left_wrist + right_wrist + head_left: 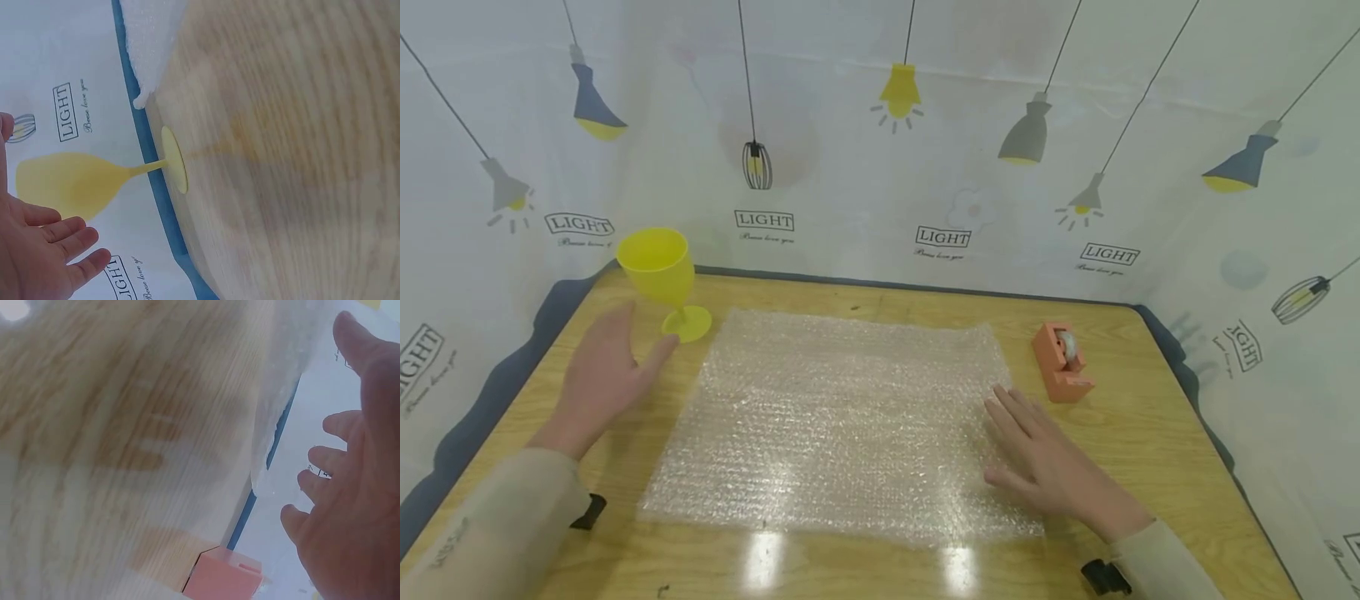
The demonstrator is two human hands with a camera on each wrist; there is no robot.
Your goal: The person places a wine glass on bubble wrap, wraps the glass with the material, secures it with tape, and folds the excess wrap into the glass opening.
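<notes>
A yellow goblet (658,265) stands upright near the table's back left corner. My left hand (601,375) is just in front of it, fingers and thumb spread and nothing between them; in the left wrist view the goblet (75,181) shows beyond the fingers (75,240). A sheet of clear bubble wrap (842,425) lies flat across the middle of the table. Over its right edge hovers my right hand (1045,458), holding nothing, its fingers (328,456) relaxed and apart. Beyond that hand sits an orange tape dispenser (1062,367) with a roll of clear tape in it.
The wooden table (820,562) is bordered at the back and sides by a white curtain (842,167) printed with lamps and the word LIGHT. A dark band runs along the table's back edge. Black straps (1105,577) sit at both wrists.
</notes>
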